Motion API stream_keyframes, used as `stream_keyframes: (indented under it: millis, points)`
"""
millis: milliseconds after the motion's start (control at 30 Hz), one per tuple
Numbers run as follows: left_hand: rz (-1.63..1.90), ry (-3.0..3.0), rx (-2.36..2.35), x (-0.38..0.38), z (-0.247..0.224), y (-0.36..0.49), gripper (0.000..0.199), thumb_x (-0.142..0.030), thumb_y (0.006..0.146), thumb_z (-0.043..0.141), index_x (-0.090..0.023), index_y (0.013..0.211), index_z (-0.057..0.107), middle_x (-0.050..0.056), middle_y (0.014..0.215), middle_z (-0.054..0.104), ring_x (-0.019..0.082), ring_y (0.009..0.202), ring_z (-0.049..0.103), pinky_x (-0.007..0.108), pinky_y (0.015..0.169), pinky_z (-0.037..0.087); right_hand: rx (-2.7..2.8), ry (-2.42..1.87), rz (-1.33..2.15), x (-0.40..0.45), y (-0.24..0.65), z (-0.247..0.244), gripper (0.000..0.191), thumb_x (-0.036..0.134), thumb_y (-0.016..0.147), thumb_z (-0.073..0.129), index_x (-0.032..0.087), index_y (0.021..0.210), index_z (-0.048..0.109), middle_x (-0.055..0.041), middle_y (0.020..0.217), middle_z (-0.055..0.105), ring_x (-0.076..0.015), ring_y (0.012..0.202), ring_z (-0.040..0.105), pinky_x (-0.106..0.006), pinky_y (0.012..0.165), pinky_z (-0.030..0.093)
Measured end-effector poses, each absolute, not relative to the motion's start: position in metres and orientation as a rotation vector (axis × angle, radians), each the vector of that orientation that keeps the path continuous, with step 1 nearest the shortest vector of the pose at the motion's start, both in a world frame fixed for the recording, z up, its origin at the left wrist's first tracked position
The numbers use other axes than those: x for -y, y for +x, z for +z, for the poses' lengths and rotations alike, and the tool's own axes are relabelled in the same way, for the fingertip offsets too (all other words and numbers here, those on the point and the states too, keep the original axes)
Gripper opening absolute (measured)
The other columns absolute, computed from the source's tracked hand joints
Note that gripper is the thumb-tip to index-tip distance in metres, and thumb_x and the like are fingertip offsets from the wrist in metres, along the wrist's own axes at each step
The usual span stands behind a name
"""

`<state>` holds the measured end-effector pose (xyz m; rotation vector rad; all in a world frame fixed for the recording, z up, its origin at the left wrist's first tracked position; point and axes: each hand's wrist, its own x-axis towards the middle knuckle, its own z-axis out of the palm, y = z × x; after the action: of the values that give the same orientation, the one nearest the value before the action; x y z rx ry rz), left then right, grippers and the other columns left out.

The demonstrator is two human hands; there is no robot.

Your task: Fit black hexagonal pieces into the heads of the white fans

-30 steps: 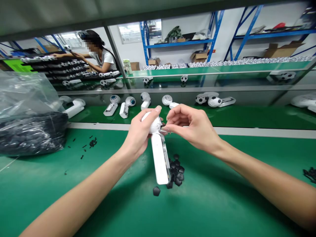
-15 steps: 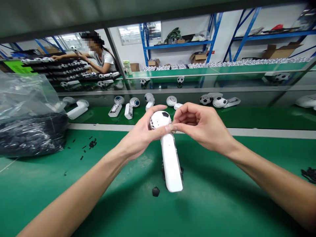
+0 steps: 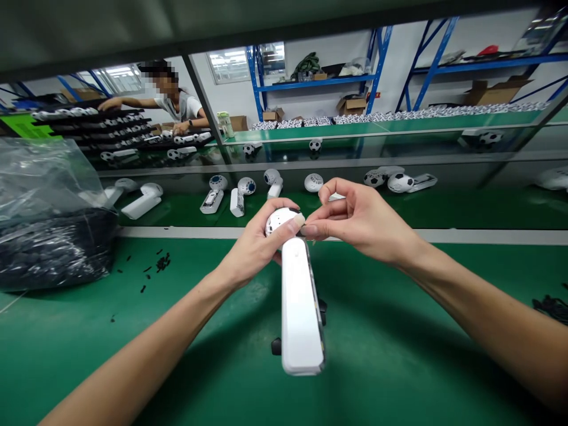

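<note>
My left hand (image 3: pixel 255 242) grips the round head of a white football-patterned handheld device (image 3: pixel 302 307), thumb across the top of the ball. The device's long white handle points down toward me, above the bench. At the right side of the ball, my right hand (image 3: pixel 355 222) has its thumb and forefinger pinched together near my left thumb. Something small and dark shows at those fingertips, too small to make out. Beneath the handle, black pentagon pieces (image 3: pixel 276 347) stick out on both sides, partly hidden by it.
A clear plastic bag of black parts (image 3: pixel 53 248) stands at the left, with small black bits (image 3: pixel 163 262) beside it. Dark pieces (image 3: pixel 552 309) lie at the far right. Several similar devices (image 3: pixel 213 194) rest beyond the pale strip. Behind, a person (image 3: pixel 177 106) reaches to stacked trays (image 3: pixel 97 127).
The device has come nearer to me and tilted, its handle end lower and slightly left. My right hand stays at the ball's edge. The person behind has lowered one hand.
</note>
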<state>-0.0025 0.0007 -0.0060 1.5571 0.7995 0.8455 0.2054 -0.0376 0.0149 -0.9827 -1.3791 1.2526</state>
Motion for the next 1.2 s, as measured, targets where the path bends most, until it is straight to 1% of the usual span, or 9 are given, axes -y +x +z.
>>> stream_keyframes:
  millis: [133,267,367,500,600,700,867,1033,1200]
  points:
    - [0.854,1.523,-0.822,0.001,-0.008,-0.002,0.055,-0.060,0.082,0.089,-0.027,0.114,0.058,-0.003,0.085,0.062,0.011,0.063,0.061,0.017,0.048,0.048,1.378,-0.944,1.257,0.037,0.202,0.011,0.049,0.019,0.073,0.094,0.025,0.084,0.046,-0.0017,0.080,0.084,-0.0242,0.080,0.084,-0.033,0.073,0.069]
    - [0.723,1.509,-0.842,0.006,-0.010,0.001,0.061,-0.051,0.073,0.098,-0.026,0.110,0.056,-0.005,0.078,0.061,0.012,0.064,0.063,0.015,0.047,0.045,1.466,-0.971,1.170,0.040,0.201,0.014,0.045,0.020,0.076,0.089,0.025,0.079,0.044,-0.0020,0.082,0.083,-0.0242,0.081,0.084,-0.031,0.069,0.066]
    - [0.758,1.439,-0.800,0.008,-0.007,0.003,0.065,-0.060,0.072,0.097,-0.026,0.109,0.055,-0.004,0.079,0.062,0.012,0.062,0.062,0.017,0.046,0.047,1.495,-0.993,1.120,0.043,0.205,0.020,0.046,0.023,0.075,0.090,0.025,0.079,0.045,-0.0016,0.080,0.082,-0.0249,0.082,0.083,-0.032,0.068,0.066]
    - [0.872,1.351,-0.751,0.007,-0.003,0.001,0.074,-0.075,0.068,0.093,-0.028,0.110,0.055,-0.005,0.077,0.059,0.009,0.054,0.055,0.018,0.043,0.044,1.442,-0.965,1.127,0.044,0.205,0.021,0.051,0.026,0.074,0.095,0.025,0.080,0.045,-0.0030,0.082,0.083,-0.0231,0.079,0.082,-0.031,0.069,0.067]
    - [0.899,1.343,-0.754,0.006,-0.004,0.000,0.072,-0.078,0.071,0.090,-0.028,0.110,0.055,-0.006,0.075,0.058,0.008,0.053,0.052,0.017,0.044,0.045,1.415,-0.932,1.127,0.043,0.199,0.015,0.052,0.032,0.074,0.097,0.025,0.081,0.046,-0.0025,0.081,0.082,-0.0222,0.079,0.082,-0.031,0.072,0.067]
    - [0.900,1.350,-0.764,0.006,-0.007,0.001,0.070,-0.077,0.073,0.089,-0.028,0.111,0.055,-0.005,0.077,0.059,0.009,0.055,0.055,0.018,0.045,0.046,1.434,-0.931,1.094,0.043,0.196,0.012,0.055,0.039,0.071,0.100,0.025,0.081,0.047,-0.0024,0.082,0.082,-0.0237,0.081,0.083,-0.034,0.075,0.068]
    - [0.851,1.349,-0.816,0.007,-0.008,0.000,0.066,-0.063,0.072,0.096,-0.028,0.110,0.055,-0.003,0.083,0.064,0.012,0.059,0.061,0.019,0.048,0.050,1.459,-0.963,1.116,0.043,0.198,0.015,0.054,0.038,0.070,0.101,0.025,0.080,0.049,-0.0020,0.080,0.081,-0.0257,0.084,0.084,-0.034,0.076,0.070]
    - [0.784,1.342,-0.881,0.004,-0.005,-0.005,0.064,-0.047,0.065,0.103,-0.025,0.106,0.060,-0.003,0.081,0.065,0.012,0.063,0.061,0.020,0.052,0.049,1.436,-0.980,1.194,0.046,0.194,0.011,0.049,0.029,0.071,0.099,0.025,0.078,0.050,0.0004,0.075,0.079,-0.0243,0.082,0.083,-0.030,0.071,0.067]
    - [0.797,1.283,-0.883,0.003,-0.005,-0.005,0.065,-0.042,0.062,0.105,-0.024,0.105,0.061,-0.003,0.078,0.065,0.011,0.062,0.059,0.021,0.053,0.047,1.433,-0.946,1.297,0.048,0.197,0.013,0.044,0.030,0.074,0.098,0.024,0.079,0.054,-0.0012,0.079,0.080,-0.0236,0.082,0.083,-0.034,0.078,0.069]
